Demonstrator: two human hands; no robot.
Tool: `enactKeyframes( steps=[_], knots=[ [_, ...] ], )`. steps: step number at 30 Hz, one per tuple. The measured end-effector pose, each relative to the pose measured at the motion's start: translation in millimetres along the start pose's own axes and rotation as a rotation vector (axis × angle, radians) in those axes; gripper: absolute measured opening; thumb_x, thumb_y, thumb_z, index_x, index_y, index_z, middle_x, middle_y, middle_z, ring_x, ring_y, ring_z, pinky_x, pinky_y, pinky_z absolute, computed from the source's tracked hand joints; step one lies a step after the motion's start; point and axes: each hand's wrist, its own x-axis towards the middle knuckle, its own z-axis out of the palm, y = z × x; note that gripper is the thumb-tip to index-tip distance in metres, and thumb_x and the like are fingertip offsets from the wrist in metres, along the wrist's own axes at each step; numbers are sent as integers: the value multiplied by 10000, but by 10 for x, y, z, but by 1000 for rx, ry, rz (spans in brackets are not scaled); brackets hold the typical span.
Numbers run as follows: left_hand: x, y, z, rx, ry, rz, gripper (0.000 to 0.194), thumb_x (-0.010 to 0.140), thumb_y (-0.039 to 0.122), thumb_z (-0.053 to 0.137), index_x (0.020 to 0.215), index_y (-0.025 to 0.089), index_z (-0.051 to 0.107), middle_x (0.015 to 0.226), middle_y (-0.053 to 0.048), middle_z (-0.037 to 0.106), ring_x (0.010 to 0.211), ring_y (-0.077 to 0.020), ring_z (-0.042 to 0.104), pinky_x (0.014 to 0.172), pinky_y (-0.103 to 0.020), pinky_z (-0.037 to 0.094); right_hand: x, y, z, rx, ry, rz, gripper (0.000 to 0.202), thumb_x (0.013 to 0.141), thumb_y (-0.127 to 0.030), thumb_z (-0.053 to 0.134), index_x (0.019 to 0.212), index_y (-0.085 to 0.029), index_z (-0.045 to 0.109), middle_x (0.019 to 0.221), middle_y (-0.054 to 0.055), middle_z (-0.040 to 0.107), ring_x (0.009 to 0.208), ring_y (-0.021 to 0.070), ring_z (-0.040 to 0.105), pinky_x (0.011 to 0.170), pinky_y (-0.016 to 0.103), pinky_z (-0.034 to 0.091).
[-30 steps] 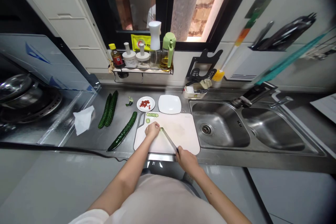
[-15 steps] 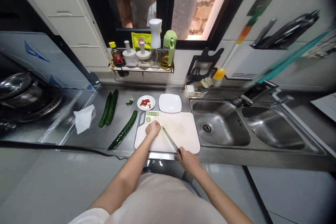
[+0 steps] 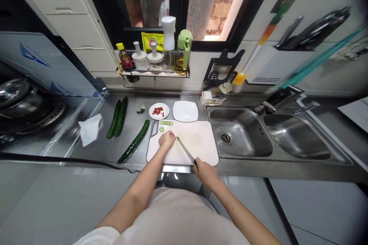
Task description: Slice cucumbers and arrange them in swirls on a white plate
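My left hand (image 3: 166, 139) is closed with curled fingers over the white cutting board (image 3: 201, 143), its fingertips at a small pale green piece of cucumber (image 3: 176, 138). The tip of a kitchen knife (image 3: 186, 149) meets that piece. My right hand (image 3: 205, 172) wraps round the knife's dark handle at the board's front edge, the blade slanting up and left. Several round cucumber slices (image 3: 166, 123) lie in a row near the board's top left, with another slice (image 3: 161, 129) just below them.
Left of the board lie a whole cucumber (image 3: 134, 142) and two more cucumbers (image 3: 117, 118). Behind it stand a small plate (image 3: 151, 114) of red pieces and a white square dish (image 3: 185, 111). A double sink (image 3: 244, 138) is at right, a white tissue (image 3: 89, 129) at left.
The whole view has shifted slightly. Both hands, the knife and the cucumber slices keep nearly the same places on the board.
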Motion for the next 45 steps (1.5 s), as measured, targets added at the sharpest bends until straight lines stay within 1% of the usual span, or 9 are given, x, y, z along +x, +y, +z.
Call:
enactKeyframes(
  steps=[6, 16, 26, 32, 39, 45],
  knots=[
    [-2, 4, -4, 2, -4, 2, 132, 783, 389, 614, 891, 326, 658, 971, 31, 731, 969, -194, 654, 755, -270, 446, 15, -9, 10, 2, 4, 11, 268, 982, -324, 309, 1110, -186, 500, 999, 131, 694, 971, 248, 661, 748, 313, 412],
    [-26, -5, -8, -1, 1, 12, 136, 799, 366, 586, 909, 329, 657, 972, 31, 727, 968, -191, 646, 758, -272, 444, -86, 11, -19, -1, -29, 19, 258, 986, -312, 311, 1098, -182, 503, 1011, 132, 691, 984, 246, 658, 758, 308, 407],
    [-47, 14, -38, 7, -1, 14, 122, 803, 371, 586, 896, 324, 650, 974, 34, 727, 969, -190, 646, 752, -269, 439, 16, -3, 39, 11, -9, 9, 261, 979, -298, 305, 1111, -185, 499, 1003, 134, 696, 961, 252, 664, 750, 324, 411],
    [-55, 15, -46, 22, 2, 24, 127, 807, 378, 582, 895, 323, 654, 975, 29, 726, 963, -188, 645, 760, -269, 441, 60, -19, 46, 17, -3, 8, 275, 988, -331, 305, 1106, -183, 504, 988, 130, 696, 974, 245, 661, 766, 316, 411],
    [-43, 3, -35, 16, 13, 28, 123, 801, 391, 593, 886, 325, 654, 960, 30, 728, 951, -193, 651, 742, -269, 440, 59, -14, 62, 4, 17, -4, 281, 982, -318, 296, 1100, -174, 506, 978, 133, 699, 955, 265, 666, 744, 329, 416],
    [-18, -6, -17, 12, 8, 10, 131, 797, 380, 599, 898, 323, 660, 975, 29, 728, 955, -197, 651, 742, -269, 442, 13, 33, 100, 11, 6, 6, 262, 979, -314, 308, 1096, -183, 503, 984, 132, 697, 965, 260, 662, 744, 322, 410]
  ],
)
